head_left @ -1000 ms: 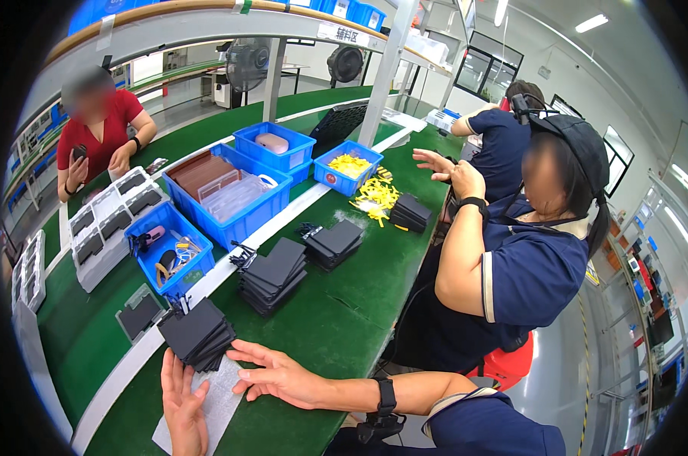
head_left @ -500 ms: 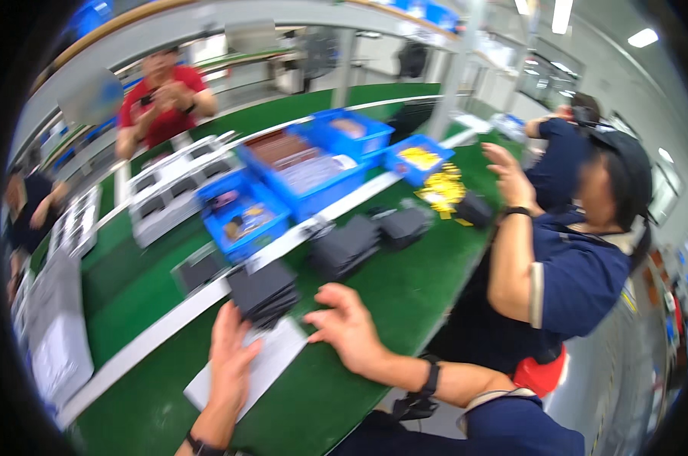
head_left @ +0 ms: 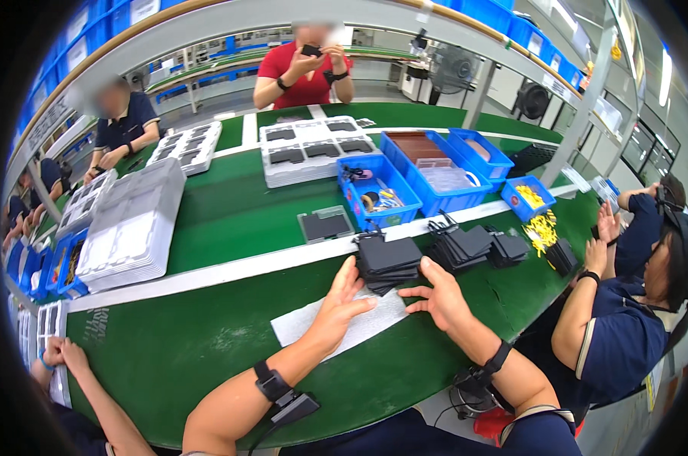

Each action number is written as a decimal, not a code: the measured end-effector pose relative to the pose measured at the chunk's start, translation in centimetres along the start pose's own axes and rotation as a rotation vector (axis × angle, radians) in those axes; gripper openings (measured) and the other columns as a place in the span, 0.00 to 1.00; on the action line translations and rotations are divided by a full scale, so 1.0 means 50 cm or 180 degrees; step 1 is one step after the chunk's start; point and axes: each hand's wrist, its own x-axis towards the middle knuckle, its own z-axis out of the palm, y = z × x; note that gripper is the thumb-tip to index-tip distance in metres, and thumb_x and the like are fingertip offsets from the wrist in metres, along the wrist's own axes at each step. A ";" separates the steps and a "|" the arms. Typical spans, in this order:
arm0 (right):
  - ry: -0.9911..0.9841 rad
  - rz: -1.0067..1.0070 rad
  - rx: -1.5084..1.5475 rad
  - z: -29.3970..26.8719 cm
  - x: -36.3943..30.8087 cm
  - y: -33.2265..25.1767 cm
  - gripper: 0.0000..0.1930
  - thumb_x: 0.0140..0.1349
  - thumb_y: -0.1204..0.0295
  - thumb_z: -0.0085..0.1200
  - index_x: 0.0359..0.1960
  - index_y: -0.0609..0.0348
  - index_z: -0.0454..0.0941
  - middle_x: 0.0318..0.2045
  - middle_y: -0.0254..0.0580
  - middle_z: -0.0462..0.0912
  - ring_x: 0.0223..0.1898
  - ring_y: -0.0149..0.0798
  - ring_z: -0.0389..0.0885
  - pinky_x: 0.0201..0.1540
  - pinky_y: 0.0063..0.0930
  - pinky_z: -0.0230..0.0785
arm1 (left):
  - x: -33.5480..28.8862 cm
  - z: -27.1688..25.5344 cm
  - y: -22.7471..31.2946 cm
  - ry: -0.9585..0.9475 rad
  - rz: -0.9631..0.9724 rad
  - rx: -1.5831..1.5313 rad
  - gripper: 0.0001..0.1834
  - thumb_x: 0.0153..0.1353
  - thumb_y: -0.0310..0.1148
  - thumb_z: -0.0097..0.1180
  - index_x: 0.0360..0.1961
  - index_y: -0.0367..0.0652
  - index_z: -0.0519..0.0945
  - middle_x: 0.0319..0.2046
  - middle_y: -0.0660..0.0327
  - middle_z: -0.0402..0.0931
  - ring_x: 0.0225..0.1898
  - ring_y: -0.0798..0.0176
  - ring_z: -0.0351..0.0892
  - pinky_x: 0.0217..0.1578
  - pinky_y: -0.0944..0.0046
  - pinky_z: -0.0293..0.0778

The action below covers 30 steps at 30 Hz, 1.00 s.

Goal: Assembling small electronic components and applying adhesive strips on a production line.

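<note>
On the green bench in front of me stands a slightly uneven stack of thin black rectangular plates. My left hand is at its left side, fingers stretched out and thumb apart. At the stack's right side is my right hand, its fingers spread. Both hands' fingertips are close to the stack's edges; I cannot tell whether they touch. Beneath my hands and the front of the stack lies a white textured sheet. Two more piles of black pieces, a larger one and a smaller one, sit to the right.
Beyond the white rail are a blue bin of small parts, a larger blue bin and white trays. Loose yellow pieces lie at right. Co-workers sit to my right and across the bench; another's hands rest at left.
My view has swung, so the bench sits straighter and more of its left side shows. My hands have come closer to the two sides of the black stack, the right one noticeably.
</note>
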 end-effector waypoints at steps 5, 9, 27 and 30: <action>0.0190 0.0132 -0.0373 0.023 0.016 -0.005 0.26 0.64 0.48 0.43 0.50 0.59 0.69 0.39 0.44 0.78 0.23 0.39 0.80 0.19 0.27 0.72 | 0.001 0.011 0.001 -0.0202 -0.0039 -0.0078 0.52 0.54 0.22 0.53 0.70 0.51 0.31 0.70 0.47 0.24 0.71 0.50 0.29 0.63 0.58 0.47; 0.0214 0.0105 -0.0254 0.023 0.019 0.000 0.24 0.64 0.49 0.45 0.45 0.60 0.71 0.37 0.42 0.78 0.18 0.35 0.77 0.16 0.25 0.70 | 0.003 0.014 0.003 -0.0292 0.0027 0.0110 0.53 0.55 0.25 0.54 0.69 0.51 0.28 0.69 0.45 0.23 0.71 0.50 0.28 0.64 0.58 0.44; -0.1022 0.0253 -0.0321 0.034 0.001 0.018 0.30 0.61 0.64 0.54 0.61 0.65 0.60 0.51 0.47 0.73 0.13 0.23 0.71 0.12 0.17 0.63 | 0.008 -0.004 0.047 0.0580 0.0223 0.0529 0.45 0.60 0.34 0.52 0.69 0.36 0.36 0.65 0.53 0.53 0.65 0.60 0.52 0.64 0.62 0.45; -0.1043 -0.0030 -0.0529 0.035 -0.006 0.010 0.30 0.60 0.68 0.54 0.62 0.66 0.59 0.55 0.52 0.70 0.14 0.23 0.71 0.11 0.16 0.62 | -0.011 0.014 0.041 0.0525 0.0282 0.0740 0.45 0.59 0.32 0.53 0.69 0.36 0.37 0.65 0.53 0.52 0.64 0.62 0.54 0.62 0.63 0.49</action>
